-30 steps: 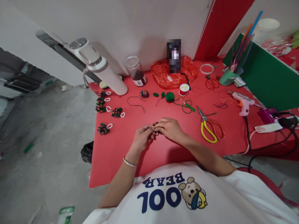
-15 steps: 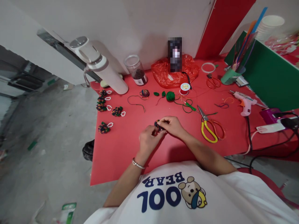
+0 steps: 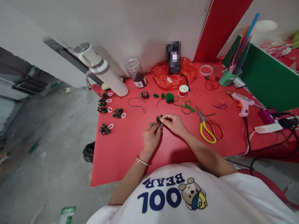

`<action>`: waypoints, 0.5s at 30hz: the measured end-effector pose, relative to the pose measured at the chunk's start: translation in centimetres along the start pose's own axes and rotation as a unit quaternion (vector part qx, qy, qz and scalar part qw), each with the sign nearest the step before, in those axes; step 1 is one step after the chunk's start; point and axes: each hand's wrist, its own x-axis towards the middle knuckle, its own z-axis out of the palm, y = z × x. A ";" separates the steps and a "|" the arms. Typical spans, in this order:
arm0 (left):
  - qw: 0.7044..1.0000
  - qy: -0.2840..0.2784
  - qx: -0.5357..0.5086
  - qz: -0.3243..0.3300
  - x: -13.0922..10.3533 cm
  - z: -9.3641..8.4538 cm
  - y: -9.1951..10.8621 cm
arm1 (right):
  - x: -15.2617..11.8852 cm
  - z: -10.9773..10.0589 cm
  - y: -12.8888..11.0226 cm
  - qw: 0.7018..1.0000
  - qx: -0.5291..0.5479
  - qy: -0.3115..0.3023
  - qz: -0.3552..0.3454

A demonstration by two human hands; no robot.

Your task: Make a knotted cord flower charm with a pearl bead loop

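Observation:
A small multicoloured crochet piece [image 3: 159, 119] is pinched between my two hands just above the red table. My left hand [image 3: 151, 134], with a silver bangle at its wrist, closes its fingers on the lower edge. From the other side, my right hand [image 3: 174, 123] grips it with thumb and forefinger. Fingers hide part of the piece. At the left lie several finished multicoloured crochet charms with white bead loops, among them one charm [image 3: 104, 129] near the table edge. Beyond my hands are a multicoloured yarn ball [image 3: 144, 95], a green yarn ball [image 3: 169, 98] and small green crochet leaves [image 3: 155, 95].
Yellow-handled scissors [image 3: 206, 126], a green-handled crochet hook [image 3: 188, 107] and a pink glue gun [image 3: 243, 103] lie to the right. Behind stand a white bottle [image 3: 112, 79], a jar [image 3: 136, 73], a thread spool [image 3: 183, 90] and a phone [image 3: 173, 59] on a red plastic bag [image 3: 161, 76].
My left hand has turned more upright, its fingers drawn together on the crochet piece. More of the piece now shows above the fingertips. The camera view has shifted slightly.

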 end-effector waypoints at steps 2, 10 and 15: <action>0.995 -0.026 -0.079 -0.056 0.2 -0.3 0.1 | 0.0 -0.4 0.0 0.999 -0.033 0.004 -0.021; 0.857 -0.086 -0.400 -0.313 1.4 -1.5 1.1 | -0.9 -0.7 -0.8 0.991 -0.108 -0.033 -0.077; 0.857 -0.121 -0.400 -0.303 1.4 -1.9 1.4 | -1.2 -0.7 -0.9 0.979 -0.173 -0.047 -0.095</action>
